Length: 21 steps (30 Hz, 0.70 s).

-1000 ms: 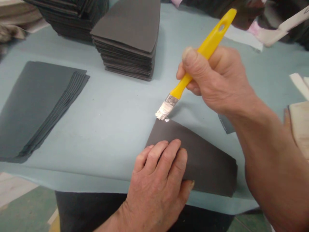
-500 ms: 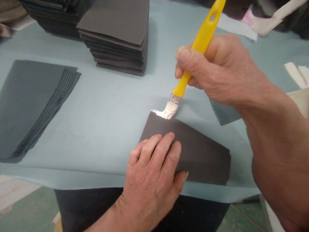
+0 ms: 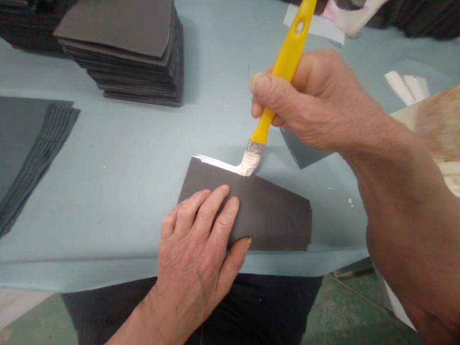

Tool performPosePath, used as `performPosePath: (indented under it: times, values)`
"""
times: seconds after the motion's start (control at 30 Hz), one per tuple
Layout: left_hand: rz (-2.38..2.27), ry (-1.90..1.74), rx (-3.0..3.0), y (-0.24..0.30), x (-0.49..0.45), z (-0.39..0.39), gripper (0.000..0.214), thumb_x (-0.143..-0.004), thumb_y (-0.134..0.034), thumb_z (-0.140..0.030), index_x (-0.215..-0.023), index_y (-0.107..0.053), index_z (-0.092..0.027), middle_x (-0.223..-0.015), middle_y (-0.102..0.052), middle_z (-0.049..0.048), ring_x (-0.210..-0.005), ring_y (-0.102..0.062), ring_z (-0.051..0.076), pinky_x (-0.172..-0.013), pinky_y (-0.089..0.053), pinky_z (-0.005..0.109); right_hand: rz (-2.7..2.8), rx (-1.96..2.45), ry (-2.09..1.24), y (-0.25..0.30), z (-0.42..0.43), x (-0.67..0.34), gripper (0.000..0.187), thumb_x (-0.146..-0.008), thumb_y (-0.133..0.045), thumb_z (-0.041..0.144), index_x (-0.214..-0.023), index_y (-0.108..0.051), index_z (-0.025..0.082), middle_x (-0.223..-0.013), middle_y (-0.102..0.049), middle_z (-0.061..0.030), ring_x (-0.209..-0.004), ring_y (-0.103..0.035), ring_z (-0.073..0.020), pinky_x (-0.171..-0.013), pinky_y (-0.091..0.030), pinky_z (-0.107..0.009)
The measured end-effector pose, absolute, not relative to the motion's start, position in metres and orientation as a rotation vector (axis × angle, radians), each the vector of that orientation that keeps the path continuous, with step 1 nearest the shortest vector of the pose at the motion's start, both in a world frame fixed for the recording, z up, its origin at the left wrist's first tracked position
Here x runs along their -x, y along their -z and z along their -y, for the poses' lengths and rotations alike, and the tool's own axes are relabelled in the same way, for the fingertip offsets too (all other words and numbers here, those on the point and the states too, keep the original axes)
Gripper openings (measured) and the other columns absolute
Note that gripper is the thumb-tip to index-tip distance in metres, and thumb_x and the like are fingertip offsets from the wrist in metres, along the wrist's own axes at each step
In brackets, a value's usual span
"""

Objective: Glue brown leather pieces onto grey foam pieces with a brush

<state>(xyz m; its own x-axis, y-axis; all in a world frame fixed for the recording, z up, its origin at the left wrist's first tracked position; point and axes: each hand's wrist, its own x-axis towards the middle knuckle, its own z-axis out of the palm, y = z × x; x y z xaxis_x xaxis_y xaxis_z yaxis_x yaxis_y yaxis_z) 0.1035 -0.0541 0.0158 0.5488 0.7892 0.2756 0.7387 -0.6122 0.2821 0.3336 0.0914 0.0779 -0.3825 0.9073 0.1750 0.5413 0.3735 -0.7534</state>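
Observation:
My right hand (image 3: pixel 305 100) is closed round the yellow handle of a paintbrush (image 3: pixel 283 67). Its bristles, coated white, touch the far edge of a dark grey panel (image 3: pixel 276 206) lying at the table's near edge. From the panel's far left corner to the bristles runs a wet white strip (image 3: pixel 215 162). My left hand (image 3: pixel 201 239) lies flat on the panel's left part, fingers stretched out, thumb near the front edge. Part of another dark piece (image 3: pixel 305 151) shows beneath my right wrist.
A tall stack of dark panels (image 3: pixel 125 52) stands at the back left, with a second dark stack (image 3: pixel 28 28) beside it. Fanned dark sheets (image 3: pixel 28 143) lie at the left. White strips (image 3: pixel 406 88) and a stained pale object (image 3: pixel 434 120) are at the right on the blue-green table (image 3: pixel 136 191).
The brush has moved along the panel's far edge, away from the left corner, and the white strip is longer. The view has shifted, so the table's things appear further left.

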Motion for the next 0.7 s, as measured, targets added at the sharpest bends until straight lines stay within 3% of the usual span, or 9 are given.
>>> performPosePath:
  times: [0.4, 0.7]
  values:
    - [-1.308, -0.496, -2.734, -0.016, -0.101, 0.054, 0.042, -0.109, -0.054, -0.035, -0.144, -0.057, -0.012, -0.151, -0.065, 0.0207, -0.133, -0.059, 0.040, -0.102, -0.042, 0.051, 1.995, 1.258, -0.780, -0.076, -0.063, -0.361, 0.037, -0.109, -0.059, 0.022, -0.074, -0.066, 0.016, -0.060, -0.051, 0.0069, -0.055, -0.045, -0.0035, -0.054, -0.036, -0.019]
    - [-1.301, -0.481, -2.774, -0.017, -0.101, 0.052, 0.044, -0.108, -0.056, -0.035, -0.145, -0.056, -0.012, -0.152, -0.064, 0.0224, -0.131, -0.061, 0.045, -0.099, -0.045, 0.055, 1.977, 1.287, -0.788, -0.077, -0.043, -0.385, 0.036, -0.107, -0.059, 0.021, -0.072, -0.066, 0.018, -0.058, -0.050, 0.0065, -0.053, -0.041, -0.0051, -0.052, -0.034, -0.021]
